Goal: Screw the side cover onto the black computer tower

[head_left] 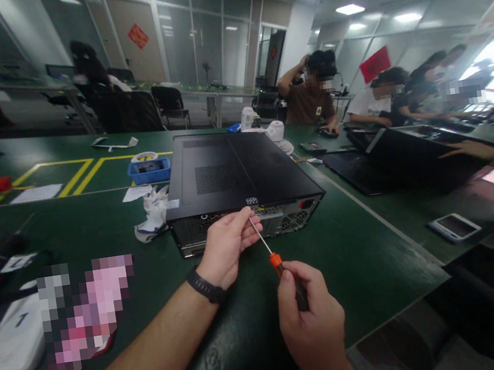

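A black computer case (243, 161) lies on its side on the green table, its rear panel with a fan grille (294, 221) turned towards me. My right hand (312, 316) is wrapped round the orange and black handle of a screwdriver (261, 236). The thin metal shaft slants up and left to the case's rear edge. My left hand (232, 236), with a dark band on the wrist, has thumb and fingers pinched together at the screwdriver's tip, close against the rear panel. Whatever lies between those fingertips is too small or hidden to make out.
Left of the case are a blue tray (149, 171) and white gloves (152, 215). A white pouch (13, 337) lies nearer on the left. A phone (455, 227) lies to the right, near another dark case (408, 153) and a co-worker's arm (491, 157).
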Demonstrator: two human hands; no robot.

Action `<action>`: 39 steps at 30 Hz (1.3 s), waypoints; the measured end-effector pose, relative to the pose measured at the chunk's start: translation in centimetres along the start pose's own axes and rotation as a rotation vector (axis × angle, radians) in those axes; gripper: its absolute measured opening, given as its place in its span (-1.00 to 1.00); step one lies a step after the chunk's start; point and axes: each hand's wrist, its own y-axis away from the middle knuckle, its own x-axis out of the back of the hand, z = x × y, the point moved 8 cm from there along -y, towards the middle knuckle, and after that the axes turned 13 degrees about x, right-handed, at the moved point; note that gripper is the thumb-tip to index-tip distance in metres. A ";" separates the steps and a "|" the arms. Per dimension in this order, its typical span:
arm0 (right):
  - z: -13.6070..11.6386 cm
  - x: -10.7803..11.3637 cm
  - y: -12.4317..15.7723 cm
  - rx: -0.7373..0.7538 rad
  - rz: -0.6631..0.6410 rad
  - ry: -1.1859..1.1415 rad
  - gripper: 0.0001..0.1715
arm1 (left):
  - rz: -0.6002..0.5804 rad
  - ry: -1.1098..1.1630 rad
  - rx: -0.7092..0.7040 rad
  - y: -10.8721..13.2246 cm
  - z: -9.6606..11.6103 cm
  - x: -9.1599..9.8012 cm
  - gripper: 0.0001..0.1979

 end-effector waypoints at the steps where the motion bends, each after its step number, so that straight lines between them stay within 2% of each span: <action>1: 0.1 0.0 0.0 -0.017 -0.002 -0.011 -0.86 | -0.002 -0.001 0.003 0.0 0.0 -0.1 -0.86; 7: 0.4 0.2 -0.2 -0.060 0.006 -0.043 -0.86 | 0.006 0.001 0.018 0.2 0.0 -0.2 -0.81; 13: 0.3 0.1 -0.1 -0.081 0.008 -0.044 -0.86 | -0.008 -0.005 -0.005 0.2 0.1 -0.2 -0.83; 19: -0.1 0.1 0.2 -0.038 -0.003 0.021 -0.86 | -0.009 -0.012 -0.013 -0.2 -0.1 0.3 -0.85; 26: -0.1 0.4 0.6 -0.013 -0.026 -0.009 -0.87 | -0.016 -0.058 -0.005 0.2 -0.3 -0.2 -0.81; 31: 1.3 0.5 2.1 -0.040 -0.055 -0.034 -0.85 | -0.023 -0.100 0.049 0.3 -1.0 -0.5 -0.83; 35: 3.4 0.1 4.0 -0.114 -0.139 -0.063 -0.74 | -0.023 -0.126 0.061 0.2 -1.9 -0.6 -0.84; 39: 5.5 -0.2 5.5 -0.155 -0.237 -0.092 -0.76 | -0.011 -0.152 0.071 0.3 -3.3 -0.5 -0.87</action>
